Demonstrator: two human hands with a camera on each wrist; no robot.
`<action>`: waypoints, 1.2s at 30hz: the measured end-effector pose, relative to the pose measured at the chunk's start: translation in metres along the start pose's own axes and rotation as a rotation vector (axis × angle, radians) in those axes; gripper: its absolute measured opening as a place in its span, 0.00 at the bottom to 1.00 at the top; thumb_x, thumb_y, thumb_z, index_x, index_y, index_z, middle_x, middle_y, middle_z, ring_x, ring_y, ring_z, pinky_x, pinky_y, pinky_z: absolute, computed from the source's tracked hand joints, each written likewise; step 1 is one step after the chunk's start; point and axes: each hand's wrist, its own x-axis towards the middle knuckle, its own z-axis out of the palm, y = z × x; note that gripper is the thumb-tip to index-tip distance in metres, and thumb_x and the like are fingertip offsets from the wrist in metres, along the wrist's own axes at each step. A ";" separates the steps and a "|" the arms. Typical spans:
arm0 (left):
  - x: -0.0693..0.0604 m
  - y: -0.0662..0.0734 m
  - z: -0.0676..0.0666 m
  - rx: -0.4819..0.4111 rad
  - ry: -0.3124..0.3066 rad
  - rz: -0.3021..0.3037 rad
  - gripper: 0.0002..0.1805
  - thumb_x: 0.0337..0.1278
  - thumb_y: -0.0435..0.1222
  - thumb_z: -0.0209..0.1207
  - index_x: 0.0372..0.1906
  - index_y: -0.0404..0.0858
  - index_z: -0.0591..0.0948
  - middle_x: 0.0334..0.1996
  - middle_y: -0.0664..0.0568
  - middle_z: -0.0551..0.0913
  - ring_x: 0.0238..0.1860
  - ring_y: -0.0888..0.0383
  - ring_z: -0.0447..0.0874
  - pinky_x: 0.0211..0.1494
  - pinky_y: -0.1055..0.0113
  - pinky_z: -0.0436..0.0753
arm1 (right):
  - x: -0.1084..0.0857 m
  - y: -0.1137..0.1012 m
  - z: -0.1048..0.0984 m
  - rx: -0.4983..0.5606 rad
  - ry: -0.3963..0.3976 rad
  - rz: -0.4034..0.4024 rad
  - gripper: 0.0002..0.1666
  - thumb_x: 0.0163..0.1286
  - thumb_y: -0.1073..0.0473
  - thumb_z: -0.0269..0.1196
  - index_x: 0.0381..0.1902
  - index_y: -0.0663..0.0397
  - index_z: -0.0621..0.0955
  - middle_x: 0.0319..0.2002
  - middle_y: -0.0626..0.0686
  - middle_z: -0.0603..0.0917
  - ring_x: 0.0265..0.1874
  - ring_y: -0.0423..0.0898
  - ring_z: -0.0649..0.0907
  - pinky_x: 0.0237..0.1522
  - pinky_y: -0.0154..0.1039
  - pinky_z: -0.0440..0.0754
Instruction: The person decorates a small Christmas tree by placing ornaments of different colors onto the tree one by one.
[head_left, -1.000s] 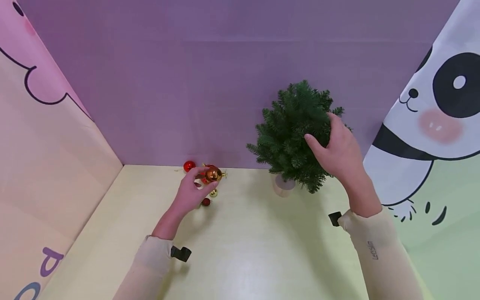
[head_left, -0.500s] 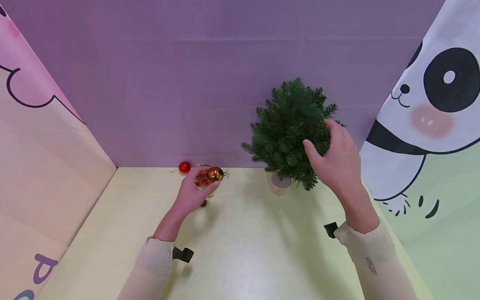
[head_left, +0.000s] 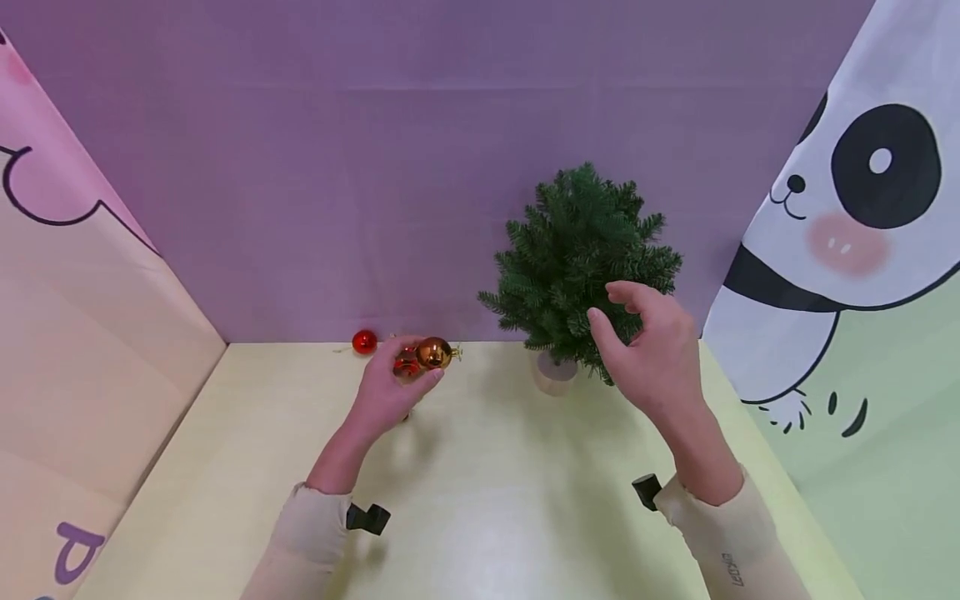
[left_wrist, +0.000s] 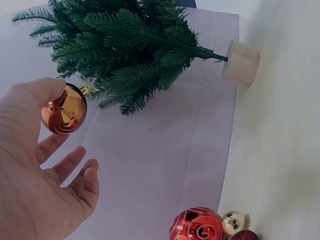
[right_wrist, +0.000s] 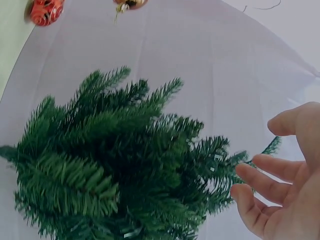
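Between thumb and fingers, my left hand [head_left: 386,387] pinches a shiny copper-gold bauble [head_left: 434,353], held above the table; its gold cap points toward the tree. In the left wrist view the same bauble [left_wrist: 65,108] shows mirror-bright between the thumb and a finger. A small artificial Christmas tree [head_left: 577,258] stands upright on a round wooden base [head_left: 556,372] near the back wall. My right hand [head_left: 656,354] is in front of the tree's right side, fingers loosely bent and holding nothing. In the right wrist view, the fingers are close to the branches [right_wrist: 125,170]; contact is unclear.
Behind and below the left hand lie more baubles: a plain red one [head_left: 364,342], a patterned red one [left_wrist: 196,225], a small gold one [left_wrist: 235,222] and a dark red one [left_wrist: 245,235]. A purple cloth wall [head_left: 337,167] closes off the back of the pale table [head_left: 480,500].
My right hand has drawn down and toward me, away from the upper branches. The left hand still holds the bauble and has shifted slightly right relative to the other baubles.
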 end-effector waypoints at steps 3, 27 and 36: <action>-0.001 0.002 0.000 -0.010 0.001 0.015 0.26 0.54 0.39 0.69 0.58 0.40 0.75 0.51 0.50 0.74 0.53 0.49 0.74 0.49 0.54 0.81 | -0.006 -0.006 0.003 0.035 -0.030 0.008 0.17 0.66 0.57 0.65 0.49 0.60 0.83 0.44 0.55 0.85 0.42 0.51 0.80 0.30 0.44 0.75; 0.010 0.019 0.011 -0.078 0.060 0.075 0.25 0.55 0.37 0.69 0.57 0.40 0.75 0.49 0.49 0.76 0.47 0.50 0.73 0.43 0.59 0.79 | -0.022 -0.014 0.059 0.199 -0.349 0.103 0.07 0.68 0.53 0.64 0.42 0.45 0.84 0.35 0.40 0.83 0.32 0.38 0.78 0.31 0.40 0.78; 0.014 0.028 0.016 -0.115 0.084 0.094 0.26 0.55 0.34 0.69 0.58 0.36 0.75 0.51 0.46 0.76 0.45 0.50 0.72 0.40 0.59 0.73 | -0.024 0.001 0.086 0.296 -0.432 0.219 0.08 0.68 0.55 0.64 0.43 0.49 0.85 0.33 0.42 0.83 0.33 0.40 0.81 0.35 0.39 0.80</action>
